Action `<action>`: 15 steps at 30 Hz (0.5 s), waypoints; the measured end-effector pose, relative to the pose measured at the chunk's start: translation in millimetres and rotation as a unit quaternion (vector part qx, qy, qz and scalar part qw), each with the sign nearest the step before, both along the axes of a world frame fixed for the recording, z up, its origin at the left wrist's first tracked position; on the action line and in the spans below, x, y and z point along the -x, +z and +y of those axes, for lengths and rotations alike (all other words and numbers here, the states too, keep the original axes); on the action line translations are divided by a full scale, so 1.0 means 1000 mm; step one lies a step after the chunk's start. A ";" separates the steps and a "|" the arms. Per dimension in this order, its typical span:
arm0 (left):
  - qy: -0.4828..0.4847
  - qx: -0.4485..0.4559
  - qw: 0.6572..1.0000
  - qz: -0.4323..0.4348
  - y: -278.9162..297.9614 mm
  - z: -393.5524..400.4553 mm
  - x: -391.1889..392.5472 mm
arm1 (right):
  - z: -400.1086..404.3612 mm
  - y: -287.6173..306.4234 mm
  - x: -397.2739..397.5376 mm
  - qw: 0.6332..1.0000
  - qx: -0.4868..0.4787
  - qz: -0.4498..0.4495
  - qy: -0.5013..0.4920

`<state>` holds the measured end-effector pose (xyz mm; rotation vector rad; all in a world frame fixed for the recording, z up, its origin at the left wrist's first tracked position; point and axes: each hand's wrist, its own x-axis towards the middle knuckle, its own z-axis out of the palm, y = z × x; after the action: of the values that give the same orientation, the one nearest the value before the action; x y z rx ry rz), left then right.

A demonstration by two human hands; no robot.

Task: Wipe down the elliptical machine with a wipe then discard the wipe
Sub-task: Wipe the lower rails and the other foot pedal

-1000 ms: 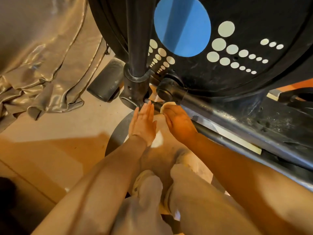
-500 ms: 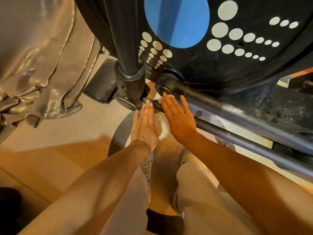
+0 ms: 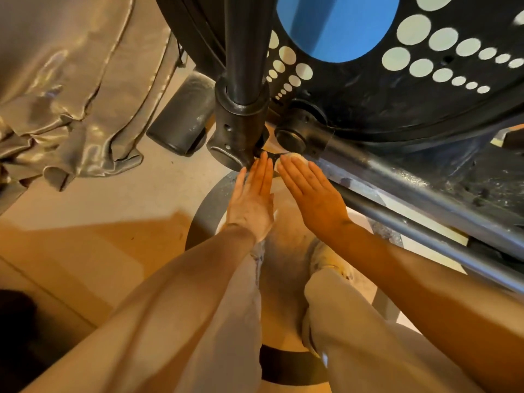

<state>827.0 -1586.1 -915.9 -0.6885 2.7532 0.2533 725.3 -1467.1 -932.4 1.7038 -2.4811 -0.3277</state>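
Wiping step: right hand (image 3: 313,194), fingers flat, presses wipe (image 3: 292,158) on lower rail (image 3: 425,219); left hand (image 3: 252,199) flat, empty. Next: stroke toward 4 o'clock.

Beyond both hands, the round black flywheel cover of the elliptical machine (image 3: 397,89) carries a large plain blue oval (image 3: 337,24) and rows of pale cream dots (image 3: 442,49) that shrink from big to small. Just past the fingertips of the left hand (image 3: 251,199), the thick upright tube and its collar (image 3: 242,80) are dark, glossy grey-black. To the right of the right hand (image 3: 312,194), the sloping metal rails (image 3: 425,211) are dull grey with pale smudges. A small white wipe (image 3: 292,158) shows at the right fingertips. Left of the left hand hangs shiny silver-grey satin fabric (image 3: 71,86) with bright highlights. The floor (image 3: 113,211) is beige, with an orange-lit patch.
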 end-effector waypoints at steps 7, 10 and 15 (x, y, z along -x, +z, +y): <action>-0.020 0.016 0.999 -0.023 -0.002 -0.002 0.001 | -0.021 0.011 0.001 0.994 -0.015 -0.110 -0.023; -0.014 0.001 1.000 -0.008 0.000 -0.003 0.001 | -0.010 0.011 0.003 0.991 0.016 -0.128 -0.030; 0.002 0.000 1.000 -0.006 -0.006 0.000 0.004 | 0.030 0.007 0.012 0.990 0.031 -0.133 -0.034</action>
<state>823.4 -1586.0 -921.7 -0.6919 2.7415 0.2502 712.8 -1437.5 -925.6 1.7423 -2.7059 -0.0291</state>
